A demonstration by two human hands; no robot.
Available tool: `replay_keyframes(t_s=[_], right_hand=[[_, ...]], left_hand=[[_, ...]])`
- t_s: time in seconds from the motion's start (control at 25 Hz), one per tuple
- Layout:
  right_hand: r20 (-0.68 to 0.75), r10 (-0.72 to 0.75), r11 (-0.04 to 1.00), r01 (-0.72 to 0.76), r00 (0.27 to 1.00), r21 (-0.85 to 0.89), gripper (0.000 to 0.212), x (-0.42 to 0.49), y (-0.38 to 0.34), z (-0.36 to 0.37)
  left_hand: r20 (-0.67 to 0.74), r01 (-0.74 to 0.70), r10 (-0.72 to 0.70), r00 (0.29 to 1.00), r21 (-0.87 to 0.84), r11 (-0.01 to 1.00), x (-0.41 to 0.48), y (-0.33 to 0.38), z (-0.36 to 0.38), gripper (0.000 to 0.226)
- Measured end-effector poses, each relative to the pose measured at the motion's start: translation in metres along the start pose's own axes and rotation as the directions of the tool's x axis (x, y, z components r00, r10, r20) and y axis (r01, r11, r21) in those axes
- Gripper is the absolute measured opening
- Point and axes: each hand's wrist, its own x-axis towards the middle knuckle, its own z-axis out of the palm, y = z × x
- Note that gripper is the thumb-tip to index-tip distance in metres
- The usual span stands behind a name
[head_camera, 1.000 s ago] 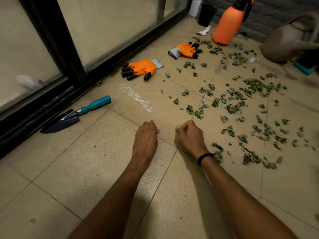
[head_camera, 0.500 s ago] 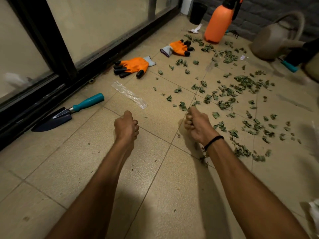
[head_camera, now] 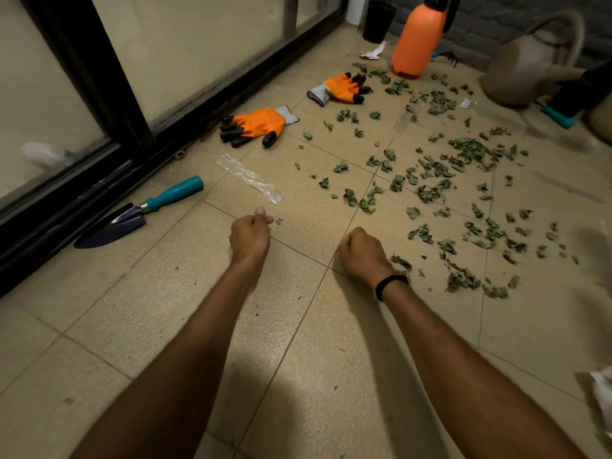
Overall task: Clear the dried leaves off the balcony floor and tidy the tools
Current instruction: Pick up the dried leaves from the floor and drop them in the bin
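The dried leaves point(head_camera: 430, 192) lay scattered over the floor point(head_camera: 185, 293) ahead and rightward of the right hand point(head_camera: 361, 253), the nearer one, the left hand point(head_camera: 250, 235) sitting closer to the trowel point(head_camera: 142, 210); both were curled tight, contents untellable.

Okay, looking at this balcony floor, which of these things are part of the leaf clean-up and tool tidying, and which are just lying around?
Part of the job: dried leaves, trowel, near orange glove, far orange glove, orange sprayer, watering can.

Just lying about: clear plastic wrapper, crumpled paper, black container.
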Motion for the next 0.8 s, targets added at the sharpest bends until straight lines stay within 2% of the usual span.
replay_keyframes(t_s=[0.08,0.16,0.24,0.32,0.4,0.52,0.6,0.72,0.8], right_hand=[[-0.066,-0.063,0.998,0.063,0.996,-0.009,0.015,-0.011,0.0,0.007],[-0.14,-0.156,0.988,0.156,0.978,-0.007,0.011,-0.023,0.004,0.012],[-0.194,-0.217,0.976,0.215,0.957,-0.035,0.013,-0.029,0.01,0.017],[-0.225,-0.217,0.975,0.224,0.95,0.004,0.017,-0.028,0.014,0.023],[-0.243,-0.181,0.976,0.204,0.953,0.073,0.02,-0.025,0.015,0.027],[-0.317,-0.257,0.966,0.245,0.913,-0.078,0.018,-0.026,0.014,0.03],[-0.339,-0.259,0.966,0.251,0.904,-0.066,0.02,-0.026,0.013,0.031],[-0.325,-0.292,0.956,0.278,0.899,-0.088,0.017,-0.024,0.011,0.034],[-0.299,-0.287,0.955,0.245,0.91,-0.169,0.018,-0.024,0.003,0.038]], left_hand=[[-0.067,-0.146,0.162,0.985,0.2,0.969,-0.001,0.002,0.001,0.04],[-0.062,-0.262,0.307,0.95,0.377,0.888,0.001,0.001,0.001,0.038],[0.032,-0.359,0.398,0.917,0.504,0.786,0.005,-0.007,0.004,0.041],[0.128,-0.422,0.435,0.891,0.587,0.691,0.009,-0.017,0.009,0.043],[0.168,-0.47,0.48,0.861,0.624,0.624,0.012,-0.022,0.013,0.039],[0.168,-0.543,0.569,0.805,0.595,0.592,0.019,-0.027,0.016,0.024],[0.157,-0.565,0.608,0.778,0.597,0.569,0.022,-0.029,0.018,0.019],[0.143,-0.554,0.635,0.759,0.654,0.515,0.024,-0.032,0.022,0.016],[0.118,-0.513,0.633,0.765,0.705,0.489,0.023,-0.032,0.025,0.014]])
